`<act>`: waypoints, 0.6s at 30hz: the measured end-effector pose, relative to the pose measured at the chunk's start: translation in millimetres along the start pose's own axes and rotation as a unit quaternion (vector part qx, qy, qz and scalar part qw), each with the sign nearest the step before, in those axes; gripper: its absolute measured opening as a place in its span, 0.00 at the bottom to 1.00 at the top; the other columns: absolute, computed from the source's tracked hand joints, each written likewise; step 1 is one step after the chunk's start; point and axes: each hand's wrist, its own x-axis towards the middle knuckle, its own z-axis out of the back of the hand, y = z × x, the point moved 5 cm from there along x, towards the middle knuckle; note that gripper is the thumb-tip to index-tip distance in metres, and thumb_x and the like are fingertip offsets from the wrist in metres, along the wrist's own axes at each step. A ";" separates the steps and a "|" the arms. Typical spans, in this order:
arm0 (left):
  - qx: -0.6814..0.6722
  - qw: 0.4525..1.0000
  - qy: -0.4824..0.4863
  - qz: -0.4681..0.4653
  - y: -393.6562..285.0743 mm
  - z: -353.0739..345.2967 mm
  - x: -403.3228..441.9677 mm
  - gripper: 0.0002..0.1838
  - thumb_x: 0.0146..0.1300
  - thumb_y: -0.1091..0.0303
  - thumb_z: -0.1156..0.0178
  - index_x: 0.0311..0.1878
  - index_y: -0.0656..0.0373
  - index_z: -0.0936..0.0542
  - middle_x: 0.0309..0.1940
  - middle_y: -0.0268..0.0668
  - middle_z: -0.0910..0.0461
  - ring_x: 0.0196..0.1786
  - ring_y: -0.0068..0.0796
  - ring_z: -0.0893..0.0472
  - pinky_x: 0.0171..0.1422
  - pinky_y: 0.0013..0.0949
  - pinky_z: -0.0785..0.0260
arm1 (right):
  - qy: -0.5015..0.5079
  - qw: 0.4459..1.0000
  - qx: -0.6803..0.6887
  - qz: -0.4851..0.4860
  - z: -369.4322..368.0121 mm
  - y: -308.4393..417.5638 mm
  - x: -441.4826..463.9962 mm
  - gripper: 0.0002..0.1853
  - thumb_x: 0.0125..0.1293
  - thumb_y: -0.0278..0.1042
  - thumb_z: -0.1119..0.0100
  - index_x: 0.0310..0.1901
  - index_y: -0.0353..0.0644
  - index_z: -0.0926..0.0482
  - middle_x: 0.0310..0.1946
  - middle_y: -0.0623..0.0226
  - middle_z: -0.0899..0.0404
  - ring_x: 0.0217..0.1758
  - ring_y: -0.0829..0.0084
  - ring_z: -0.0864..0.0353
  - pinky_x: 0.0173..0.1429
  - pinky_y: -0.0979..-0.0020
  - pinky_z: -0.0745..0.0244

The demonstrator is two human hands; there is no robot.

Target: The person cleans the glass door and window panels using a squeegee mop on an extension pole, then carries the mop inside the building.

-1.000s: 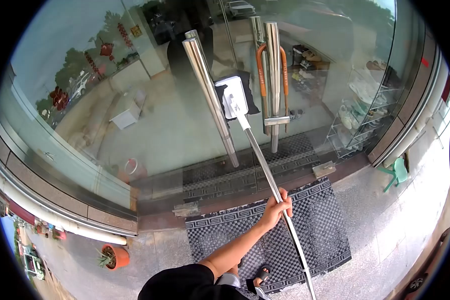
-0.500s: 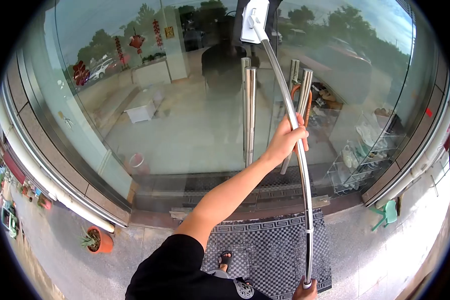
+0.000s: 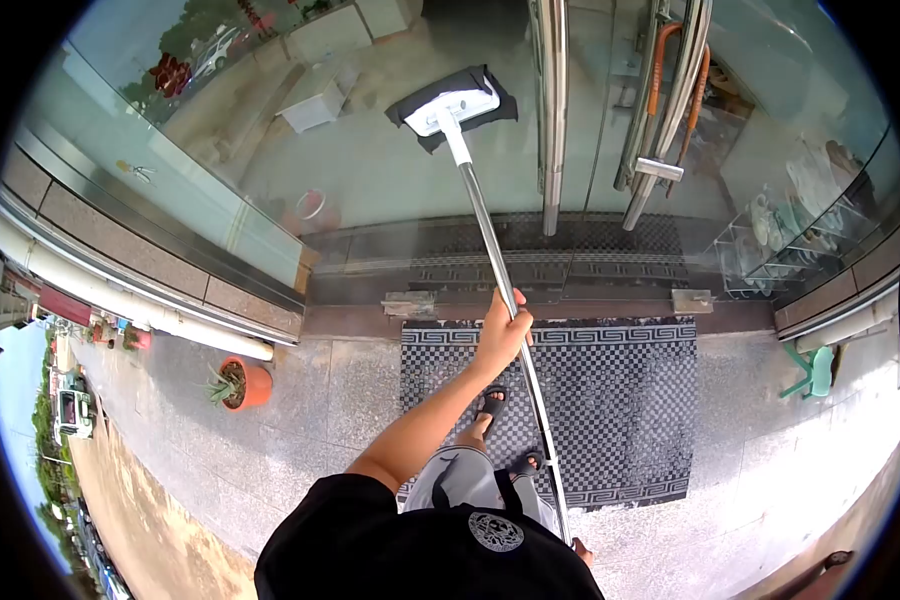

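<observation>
My left hand (image 3: 503,332) is wrapped round the middle of a long metal pole (image 3: 490,240). Low in the view, my right hand (image 3: 582,552) is closed at the pole's bottom end, mostly hidden by my black shirt. At the top of the pole a white flat mop head (image 3: 453,108) with a dark cloth (image 3: 497,108) round it lies against the glass door (image 3: 390,190), left of the tall metal handle (image 3: 553,120). An orange U-shaped lock (image 3: 657,70) hangs on the right handle (image 3: 670,120).
A patterned mat (image 3: 610,410) lies under my feet before the door sill (image 3: 550,308). To the left is a potted plant (image 3: 247,384), to the right a green stool (image 3: 818,371). Behind the glass stands a shoe rack (image 3: 780,250).
The mop head has come down from high on the glass and over to the left of the handles. Both hands have moved lower and leftward with the pole, and the view has tilted down.
</observation>
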 end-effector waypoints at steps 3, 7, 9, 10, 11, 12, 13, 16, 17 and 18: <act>0.028 0.998 0.006 0.053 73.9 2.6 -14.6 0.10 0.58 0.78 0.53 0.43 0.60 0.38 0.20 0.31 0.35 0.16 0.23 0.30 0.18 0.28 0.37 | 0.061 0.995 0.003 -0.077 -9.8 -23.6 -20.8 0.15 0.49 0.43 0.35 0.20 0.38 0.24 0.10 0.53 0.28 0.16 0.57 0.22 0.23 0.62 0.30; 0.024 0.991 0.034 0.125 151.8 6.3 -24.7 0.10 0.59 0.80 0.53 0.43 0.62 0.40 0.27 0.36 0.37 0.16 0.25 0.30 0.19 0.30 0.33 | 0.081 0.988 0.001 -0.132 -42.1 -58.6 -44.9 0.11 0.48 0.38 0.38 0.22 0.38 0.23 0.14 0.51 0.26 0.21 0.50 0.23 0.27 0.58 0.29; 0.038 0.990 0.035 0.128 200.2 14.4 -28.3 0.11 0.58 0.80 0.53 0.42 0.61 0.40 0.29 0.36 0.37 0.15 0.26 0.31 0.19 0.30 0.32 | 0.117 0.971 -0.032 -0.205 -61.0 -65.9 -56.3 0.11 0.46 0.38 0.38 0.21 0.37 0.23 0.14 0.51 0.26 0.23 0.49 0.22 0.29 0.56 0.28; 0.058 0.985 0.035 0.159 237.5 23.8 -29.2 0.12 0.55 0.76 0.49 0.42 0.64 0.38 0.21 0.38 0.30 0.17 0.32 0.26 0.19 0.32 0.32 | 0.120 0.971 -0.026 -0.206 -68.7 -59.8 -60.0 0.11 0.45 0.37 0.39 0.21 0.37 0.23 0.14 0.50 0.26 0.23 0.49 0.22 0.29 0.56 0.28; 0.100 0.974 0.048 0.199 274.4 33.0 -30.9 0.12 0.55 0.75 0.48 0.42 0.63 0.37 0.20 0.39 0.29 0.17 0.33 0.25 0.20 0.33 0.32 | 0.123 0.971 -0.019 -0.204 -79.7 -51.7 -62.7 0.10 0.45 0.36 0.39 0.21 0.37 0.23 0.15 0.49 0.25 0.23 0.49 0.22 0.29 0.56 0.28; 0.142 0.960 0.061 0.233 312.9 42.5 -26.6 0.12 0.55 0.74 0.48 0.41 0.63 0.37 0.20 0.40 0.28 0.18 0.34 0.24 0.20 0.33 0.32 | 0.117 0.970 -0.052 -0.204 -98.2 -45.4 -60.0 0.10 0.45 0.37 0.40 0.21 0.37 0.23 0.16 0.48 0.25 0.24 0.48 0.22 0.31 0.55 0.27; 0.185 0.944 0.076 0.264 355.5 54.8 -19.2 0.12 0.55 0.73 0.47 0.41 0.63 0.36 0.19 0.41 0.27 0.18 0.35 0.23 0.21 0.34 0.31 | 0.109 0.969 -0.082 -0.204 -122.4 -43.8 -61.9 0.11 0.45 0.38 0.40 0.21 0.37 0.22 0.17 0.47 0.24 0.25 0.47 0.21 0.32 0.55 0.26; 0.274 0.904 0.117 0.307 505.2 96.7 4.5 0.16 0.55 0.65 0.44 0.40 0.65 0.35 0.19 0.43 0.24 0.19 0.38 0.21 0.21 0.35 0.30 | 0.204 0.932 -0.099 -0.285 -206.5 -65.3 -44.5 0.16 0.49 0.45 0.39 0.32 0.38 0.21 0.23 0.46 0.22 0.29 0.48 0.20 0.35 0.54 0.25; 0.305 0.880 0.132 0.339 541.3 106.5 3.1 0.17 0.55 0.63 0.44 0.40 0.66 0.35 0.19 0.43 0.24 0.18 0.39 0.21 0.21 0.35 0.30 | 0.170 0.935 -0.155 -0.271 -215.7 -41.1 -20.1 0.13 0.45 0.40 0.41 0.22 0.37 0.21 0.19 0.46 0.23 0.27 0.45 0.21 0.35 0.53 0.25; 0.323 0.836 0.164 0.413 558.5 115.0 16.9 0.20 0.54 0.61 0.42 0.42 0.68 0.34 0.19 0.46 0.23 0.20 0.40 0.20 0.23 0.38 0.27 | 0.176 0.935 -0.123 -0.283 -229.6 -21.9 1.2 0.14 0.46 0.42 0.41 0.23 0.37 0.20 0.21 0.46 0.22 0.28 0.44 0.21 0.37 0.52 0.25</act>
